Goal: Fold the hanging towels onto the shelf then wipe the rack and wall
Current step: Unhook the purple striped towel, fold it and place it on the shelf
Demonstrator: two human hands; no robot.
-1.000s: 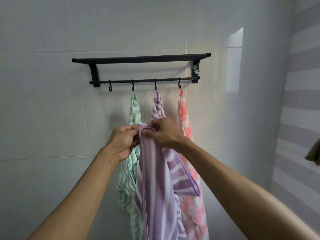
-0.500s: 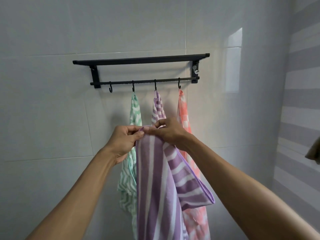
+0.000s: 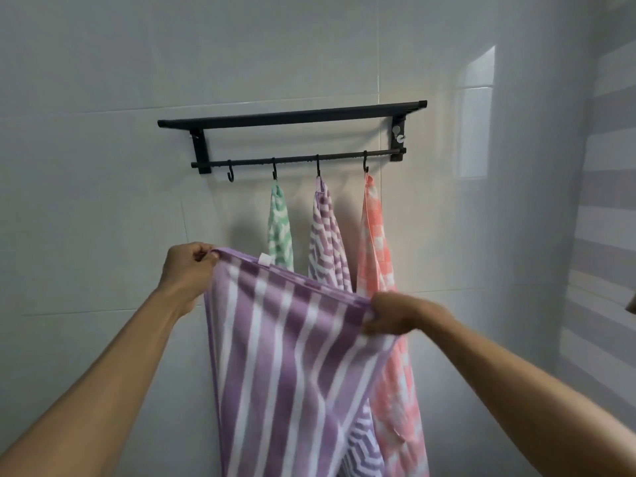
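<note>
A purple-and-white striped towel hangs spread out between my hands, in front of the wall. My left hand pinches its upper left corner, and my right hand grips its upper right corner, lower than the left. Behind it a black wall rack has a flat shelf on top and a bar with hooks below. From the hooks hang a green zigzag towel, a purple zigzag towel and a coral checked towel. The leftmost hook is bare.
Pale glossy wall tiles surround the rack. A grey-and-white striped wall stands at the right, meeting the tiled wall in a corner. A small brownish object pokes in at the right edge.
My hands were together at the towel's top edge. They have moved apart, left hand to the left and right hand down to the right, spreading the striped towel wide.
</note>
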